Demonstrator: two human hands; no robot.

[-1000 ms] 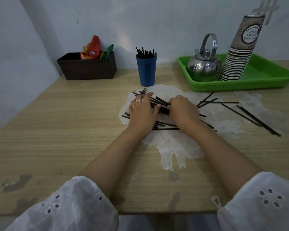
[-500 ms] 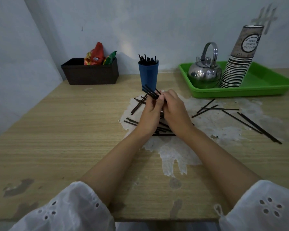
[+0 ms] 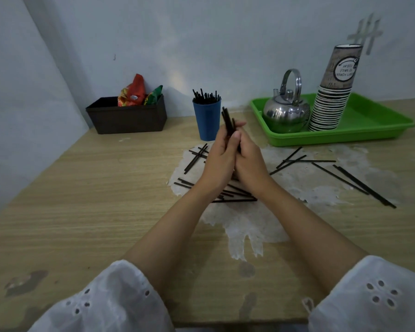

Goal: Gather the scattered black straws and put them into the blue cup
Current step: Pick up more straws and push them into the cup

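Observation:
My left hand [image 3: 219, 159] and my right hand [image 3: 249, 161] are pressed together above the table, gripping a small bundle of black straws [image 3: 228, 122] that stands nearly upright between them. The bundle's tips reach up just right of the blue cup [image 3: 207, 121], which stands at the back and holds several black straws. More black straws lie scattered on the table: a group on the left [image 3: 197, 156], a pile under my wrists [image 3: 235, 195], and long ones on the right [image 3: 352, 178].
A green tray [image 3: 369, 130] at the back right carries a steel kettle [image 3: 285, 111] and a stack of paper cups [image 3: 333, 97]. A dark brown box [image 3: 127, 116] with snack packets stands at the back left. A worn white patch [image 3: 247, 224] marks the wooden table.
Both hands rose from the pile on the table with a bundle of straws and turned it from lying flat to nearly upright, closer to the blue cup.

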